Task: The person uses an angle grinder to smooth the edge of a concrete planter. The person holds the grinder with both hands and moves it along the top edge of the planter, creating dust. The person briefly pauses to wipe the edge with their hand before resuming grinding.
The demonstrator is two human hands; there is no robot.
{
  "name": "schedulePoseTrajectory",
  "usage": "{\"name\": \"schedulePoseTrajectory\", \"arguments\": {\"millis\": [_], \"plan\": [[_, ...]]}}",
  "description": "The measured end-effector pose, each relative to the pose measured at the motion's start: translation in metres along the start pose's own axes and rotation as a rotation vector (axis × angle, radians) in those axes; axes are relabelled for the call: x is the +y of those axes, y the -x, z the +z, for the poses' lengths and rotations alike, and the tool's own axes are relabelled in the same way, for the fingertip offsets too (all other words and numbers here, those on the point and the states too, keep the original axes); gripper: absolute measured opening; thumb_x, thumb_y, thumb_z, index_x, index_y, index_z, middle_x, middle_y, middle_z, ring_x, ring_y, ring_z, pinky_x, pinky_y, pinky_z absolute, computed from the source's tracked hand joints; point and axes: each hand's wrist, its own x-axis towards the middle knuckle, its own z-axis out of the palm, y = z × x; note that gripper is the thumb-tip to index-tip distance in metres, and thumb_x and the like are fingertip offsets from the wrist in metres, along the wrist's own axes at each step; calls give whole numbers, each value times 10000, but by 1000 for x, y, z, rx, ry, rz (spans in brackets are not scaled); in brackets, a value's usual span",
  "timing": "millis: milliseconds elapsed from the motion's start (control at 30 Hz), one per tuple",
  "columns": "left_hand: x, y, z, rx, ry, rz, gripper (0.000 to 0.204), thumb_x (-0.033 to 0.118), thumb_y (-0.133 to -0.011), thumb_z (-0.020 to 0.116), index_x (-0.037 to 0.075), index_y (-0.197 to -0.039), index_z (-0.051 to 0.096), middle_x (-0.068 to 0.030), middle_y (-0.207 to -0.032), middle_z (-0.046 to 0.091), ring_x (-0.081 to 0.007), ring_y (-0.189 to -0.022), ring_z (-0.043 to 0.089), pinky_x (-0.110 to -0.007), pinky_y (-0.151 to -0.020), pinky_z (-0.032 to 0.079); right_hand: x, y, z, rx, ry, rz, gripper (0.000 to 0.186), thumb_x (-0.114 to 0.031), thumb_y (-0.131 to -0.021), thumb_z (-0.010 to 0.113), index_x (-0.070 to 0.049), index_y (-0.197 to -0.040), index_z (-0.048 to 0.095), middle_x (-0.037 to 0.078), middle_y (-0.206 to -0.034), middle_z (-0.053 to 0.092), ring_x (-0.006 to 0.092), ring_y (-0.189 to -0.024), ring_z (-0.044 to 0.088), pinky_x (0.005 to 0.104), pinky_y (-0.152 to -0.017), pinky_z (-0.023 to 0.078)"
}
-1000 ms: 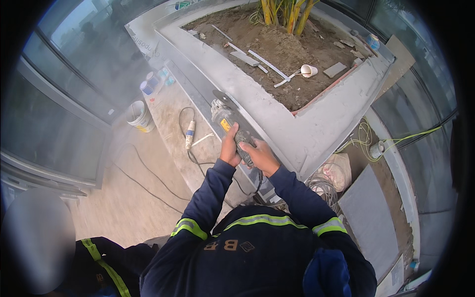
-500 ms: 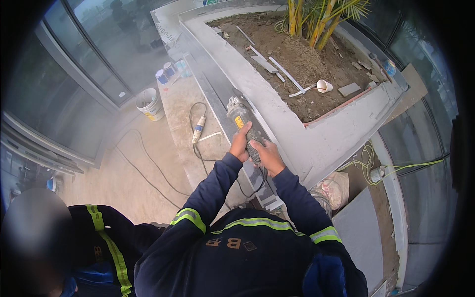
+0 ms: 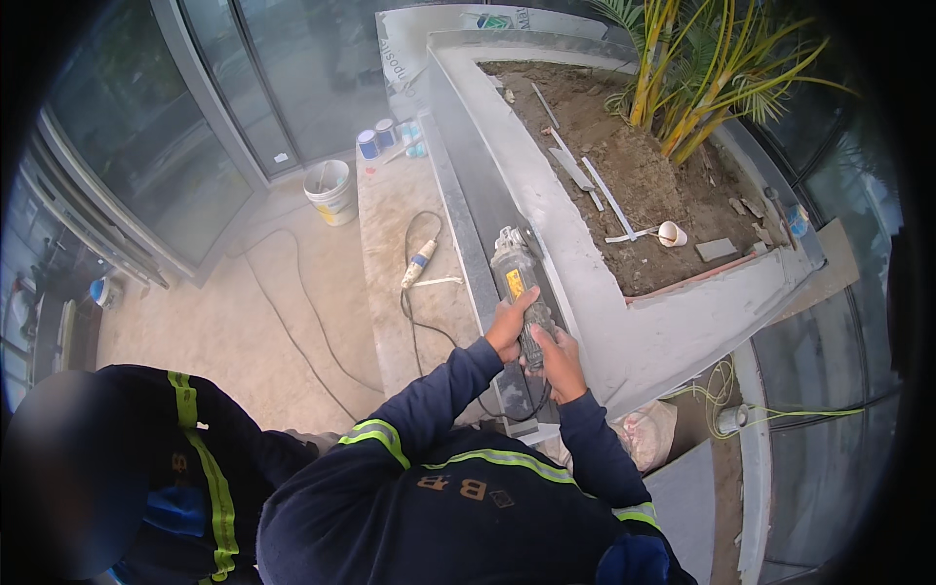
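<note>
My left hand [image 3: 511, 324] is closed round the body of a dusty grey angle grinder [image 3: 515, 261]. Behind it, my right hand [image 3: 562, 363] grips the narrower rear handle, near where the cord leaves. The grinder's head points away from me, its disc side turned right toward the white planter wall [image 3: 604, 336]. Below the tool runs a dark grey stone ledge [image 3: 481, 200] along the wall. Whether the disc touches the wall or ledge I cannot make out. On the pale step to the left lies a cord connector [image 3: 419, 263].
A white bucket [image 3: 331, 200] stands on the floor, with small paint cans [image 3: 369, 144] farther back. Soil in the planter holds a palm [image 3: 673, 78], loose strips and a cup [image 3: 672, 234]. Another person [image 3: 185, 478] is close at left. Cables cross the floor.
My view has turned and shifted, so the planter and grinder appear farther right and lower. Both hands keep their hold on the grinder. Haze around the ledge looks thinner.
</note>
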Motion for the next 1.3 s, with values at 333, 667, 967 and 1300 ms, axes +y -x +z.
{"name": "schedulePoseTrajectory", "arguments": {"millis": [333,667,967,1300], "plan": [[2,-6,-6,-37,-4,-11,462,412,-1001,727,20,-1192,574,-126,-944,691,-247,-823,709,-408,-733,598,-1,-4,2,12,9,18,315,-312,-1034,675,-23,-1153,637,40,-851,672,119,-651,668,277,-511,535],[5,-9,0,-26,-5,-31,408,394,-1020,697,30,-1166,586,-128,-925,692,-252,-802,721,-409,-721,617,-1,-7,-1,8,-4,1,350,-330,-1037,676,-12,-1175,633,52,-880,688,124,-643,668,270,-514,527],[-1,-4,1,-9,-16,14,416,406,-1030,679,18,-1161,604,-114,-912,702,-251,-800,721,-397,-725,614,-4,3,1,23,6,22,351,-316,-1033,680,-11,-1200,633,46,-904,695,112,-672,672,258,-542,534],[-5,20,10,0,-8,-26,413,407,-1025,688,27,-1159,601,-119,-919,694,-247,-816,719,-402,-732,611,5,16,-6,-1,-11,-2,364,-337,-1039,680,-16,-1204,627,39,-878,681,106,-645,664,258,-510,522]]}}
